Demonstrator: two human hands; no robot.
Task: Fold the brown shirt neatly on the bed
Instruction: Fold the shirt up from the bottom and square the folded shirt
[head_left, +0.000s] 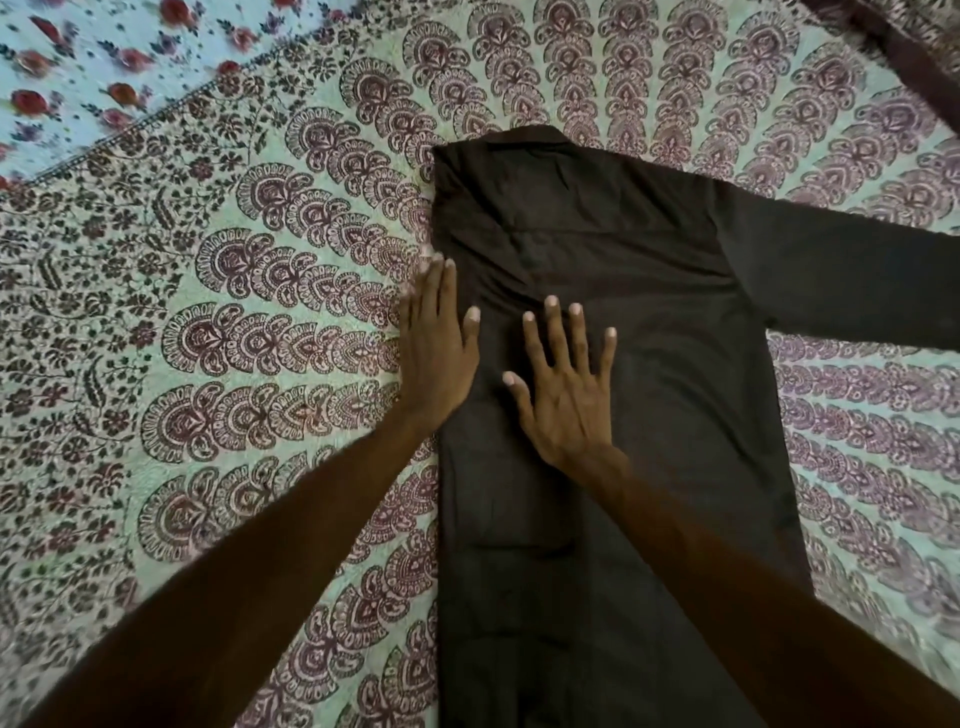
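The brown shirt lies flat on the bed, collar at the far end, hem towards me. Its left side is folded in to a straight edge, while its right sleeve stretches out to the right. My left hand lies flat with straight fingers along the shirt's folded left edge, half on the bedspread. My right hand presses flat on the middle of the shirt with its fingers spread. Neither hand holds anything.
The patterned green and maroon bedspread covers the bed all round the shirt. A light floral cloth lies at the far left corner. A dark strip of fabric crosses the top right corner.
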